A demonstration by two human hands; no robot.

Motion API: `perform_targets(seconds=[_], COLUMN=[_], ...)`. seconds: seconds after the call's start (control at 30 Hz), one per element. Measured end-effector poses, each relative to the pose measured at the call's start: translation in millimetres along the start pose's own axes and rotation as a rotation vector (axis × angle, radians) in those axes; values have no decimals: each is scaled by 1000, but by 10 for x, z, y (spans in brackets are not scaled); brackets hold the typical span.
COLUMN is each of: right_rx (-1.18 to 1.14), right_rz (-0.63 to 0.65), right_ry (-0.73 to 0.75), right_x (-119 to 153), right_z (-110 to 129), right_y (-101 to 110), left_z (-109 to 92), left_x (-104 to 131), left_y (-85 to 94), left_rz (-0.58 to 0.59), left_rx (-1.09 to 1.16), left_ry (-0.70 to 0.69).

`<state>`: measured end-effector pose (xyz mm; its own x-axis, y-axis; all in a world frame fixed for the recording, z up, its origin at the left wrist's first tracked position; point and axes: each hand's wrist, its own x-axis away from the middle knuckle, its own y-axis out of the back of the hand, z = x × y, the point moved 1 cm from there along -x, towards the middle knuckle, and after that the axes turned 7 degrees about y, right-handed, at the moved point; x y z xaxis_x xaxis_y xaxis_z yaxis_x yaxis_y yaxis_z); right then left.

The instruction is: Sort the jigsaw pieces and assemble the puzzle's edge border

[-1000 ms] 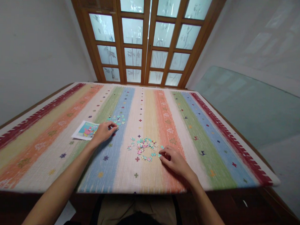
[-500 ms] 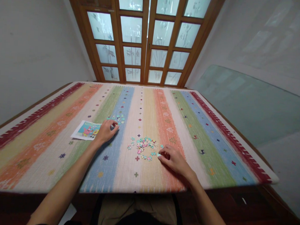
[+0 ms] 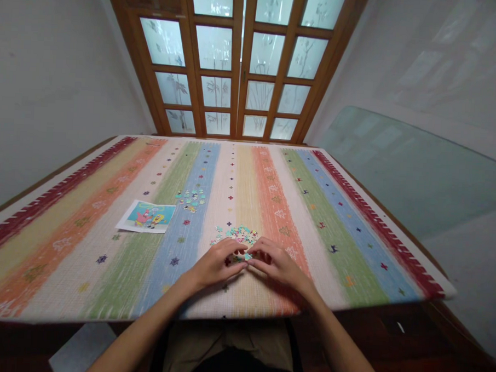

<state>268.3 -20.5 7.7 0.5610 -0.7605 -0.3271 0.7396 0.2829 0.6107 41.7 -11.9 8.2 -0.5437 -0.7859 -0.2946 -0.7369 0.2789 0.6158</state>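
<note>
My left hand (image 3: 220,261) and my right hand (image 3: 278,263) meet low over the near middle of the table, fingertips almost touching. Between them shows a small turquoise jigsaw piece (image 3: 247,257). Thumb and fingers of my right hand pinch it from the right; those of my left hand curl in on it from the left. How firmly the left one grips is partly hidden. Just beyond my fingers lies a loose pile of jigsaw pieces (image 3: 242,233), turquoise, pink and yellow, its near part covered by my hands.
A paper picture (image 3: 148,217) of cartoon figures lies at the left. Behind it to the right is a smaller scatter of jigsaw pieces (image 3: 192,197). A striped cloth (image 3: 215,173) covers the table, whose near edge runs before my lap. Glazed wooden doors (image 3: 240,76) stand behind.
My left hand has moved right and nearer, from beside the picture to the pile, uncovering the picture and small scatter. My right hand has shifted slightly left to meet it.
</note>
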Motion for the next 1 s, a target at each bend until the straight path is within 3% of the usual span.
perform_targets(seconds=[0.3, 0.5, 0.6, 0.77, 0.87, 1.0], right_rx=[23, 70, 149, 292, 332, 356], right_rz=[3, -43, -106, -123, -101, -101], right_ry=[8, 35, -17, -115, -128, -136], right_x=[-52, -94, -66, 23, 56, 57], right_z=[55, -7, -71, -177, -224, -262], right_y=[-34, -92, -49, 27, 23, -2], left_z=[33, 93, 216, 531, 744, 968], left_x=[47, 67, 89, 163, 204, 232], left_y=[-53, -3, 189, 704, 950, 1106], left_rz=[-7, -66, -159, -322, -334, -276], left_rx=[388, 364, 259, -89, -253, -425], left_ry=[341, 385, 399, 426, 467, 401])
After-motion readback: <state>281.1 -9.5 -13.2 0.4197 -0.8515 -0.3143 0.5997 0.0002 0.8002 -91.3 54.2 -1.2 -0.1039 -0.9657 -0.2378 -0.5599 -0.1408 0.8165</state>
